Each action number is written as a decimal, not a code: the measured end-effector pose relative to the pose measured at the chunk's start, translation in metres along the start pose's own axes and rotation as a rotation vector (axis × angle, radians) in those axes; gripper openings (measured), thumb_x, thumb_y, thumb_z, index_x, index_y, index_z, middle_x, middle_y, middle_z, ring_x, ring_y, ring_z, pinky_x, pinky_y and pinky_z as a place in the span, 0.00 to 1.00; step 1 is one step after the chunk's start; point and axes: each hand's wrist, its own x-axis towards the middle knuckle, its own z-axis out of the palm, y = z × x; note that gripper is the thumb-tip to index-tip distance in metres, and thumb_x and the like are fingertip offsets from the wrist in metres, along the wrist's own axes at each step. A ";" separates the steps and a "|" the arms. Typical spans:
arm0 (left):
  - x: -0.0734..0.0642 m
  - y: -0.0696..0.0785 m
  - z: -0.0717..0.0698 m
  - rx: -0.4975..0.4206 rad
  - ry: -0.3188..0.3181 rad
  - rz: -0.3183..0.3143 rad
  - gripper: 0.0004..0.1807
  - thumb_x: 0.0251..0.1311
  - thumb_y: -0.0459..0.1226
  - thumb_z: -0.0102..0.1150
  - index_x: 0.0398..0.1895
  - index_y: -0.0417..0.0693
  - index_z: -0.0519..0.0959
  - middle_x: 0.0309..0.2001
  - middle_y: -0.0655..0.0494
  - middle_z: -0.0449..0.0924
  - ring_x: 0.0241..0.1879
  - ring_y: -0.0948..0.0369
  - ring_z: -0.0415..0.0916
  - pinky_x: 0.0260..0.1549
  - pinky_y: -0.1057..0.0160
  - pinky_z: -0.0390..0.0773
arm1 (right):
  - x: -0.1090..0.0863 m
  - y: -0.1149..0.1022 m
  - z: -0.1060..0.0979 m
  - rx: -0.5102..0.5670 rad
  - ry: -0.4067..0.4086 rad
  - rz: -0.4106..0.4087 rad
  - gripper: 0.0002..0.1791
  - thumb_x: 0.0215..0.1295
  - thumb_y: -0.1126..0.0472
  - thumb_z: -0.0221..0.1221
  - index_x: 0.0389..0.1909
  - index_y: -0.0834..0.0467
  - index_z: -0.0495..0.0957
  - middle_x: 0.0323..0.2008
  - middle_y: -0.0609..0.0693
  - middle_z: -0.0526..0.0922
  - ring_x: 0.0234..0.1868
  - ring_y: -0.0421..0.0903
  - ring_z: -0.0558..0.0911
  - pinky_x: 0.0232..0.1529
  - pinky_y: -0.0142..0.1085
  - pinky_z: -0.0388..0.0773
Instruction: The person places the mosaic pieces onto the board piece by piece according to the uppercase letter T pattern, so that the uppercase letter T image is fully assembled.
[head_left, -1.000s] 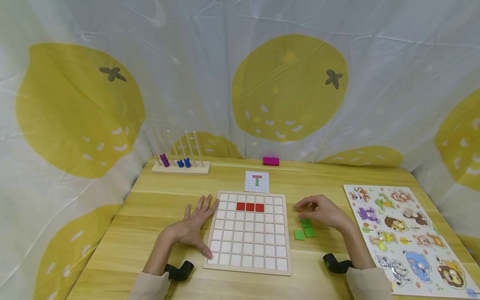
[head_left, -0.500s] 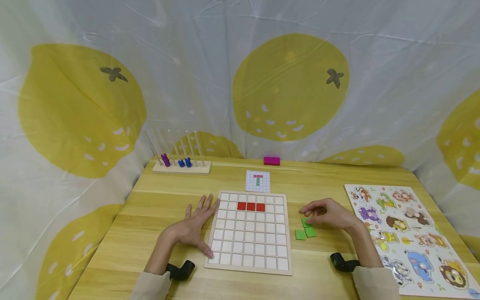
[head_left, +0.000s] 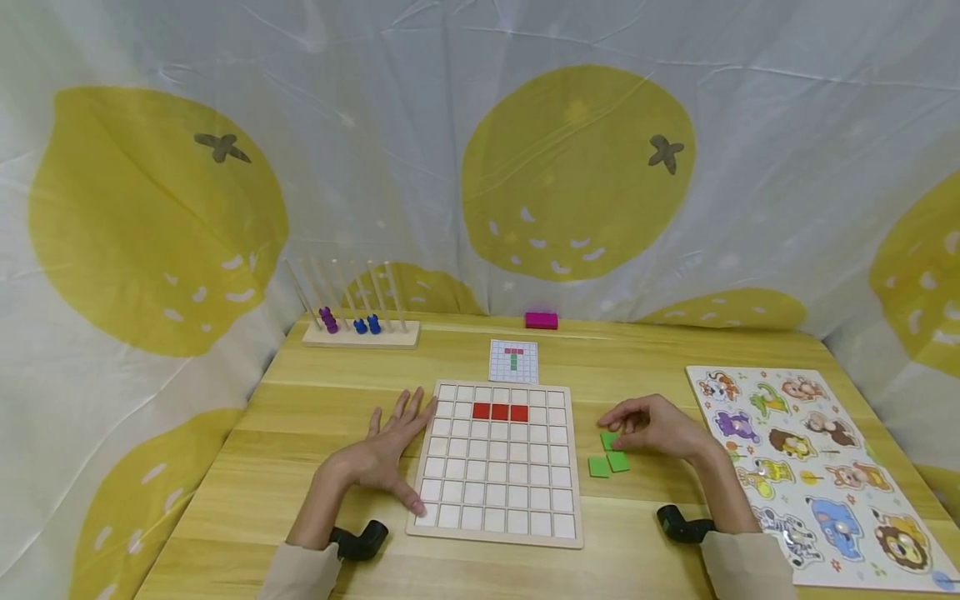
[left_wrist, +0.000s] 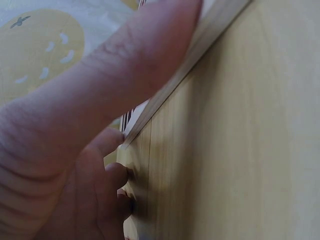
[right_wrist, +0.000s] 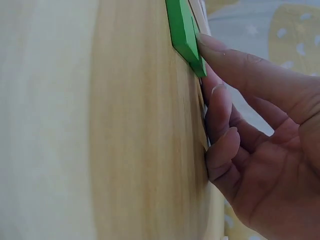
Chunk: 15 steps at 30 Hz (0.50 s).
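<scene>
A wooden grid board (head_left: 517, 542) with white squares lies in the middle of the table in the head view. Three red square tiles (head_left: 499, 412) sit side by side in its second row. My left hand (head_left: 378, 454) is spread along the board's left side, its thumb touching the near left corner. Right of the board lie three green square tiles (head_left: 617, 462), close together. My right hand (head_left: 660, 429) is over the farthest one, its thumb (right_wrist: 212, 42) touching that green tile (right_wrist: 181, 27). The other fingers are bent beyond it; whether the index touches the tile is hidden.
A card with a red and green T pattern (head_left: 513, 362) lies behind the board. A peg rack with beads (head_left: 362, 337) stands at the back left, a magenta block (head_left: 542, 321) by the curtain. An animal puzzle board (head_left: 825, 483) fills the right side.
My right hand has drawn back to the right, and its thumb has come onto the farthest green tile, which has shifted slightly away from the others. My left hand stays where it was.
</scene>
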 end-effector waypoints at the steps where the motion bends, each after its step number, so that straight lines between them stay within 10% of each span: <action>1: 0.000 0.000 0.000 -0.001 0.000 -0.001 0.83 0.31 0.52 0.88 0.85 0.47 0.35 0.83 0.38 0.19 0.81 0.38 0.14 0.74 0.27 0.18 | 0.000 0.000 0.000 -0.006 0.010 0.006 0.16 0.61 0.67 0.71 0.49 0.66 0.86 0.44 0.64 0.87 0.34 0.38 0.81 0.35 0.29 0.81; 15: 0.000 0.000 -0.001 -0.004 -0.004 0.011 0.84 0.31 0.52 0.88 0.85 0.46 0.35 0.83 0.37 0.19 0.81 0.38 0.14 0.73 0.27 0.18 | 0.001 -0.003 0.004 -0.049 0.112 0.054 0.21 0.59 0.63 0.74 0.53 0.64 0.85 0.39 0.57 0.85 0.35 0.39 0.78 0.36 0.28 0.79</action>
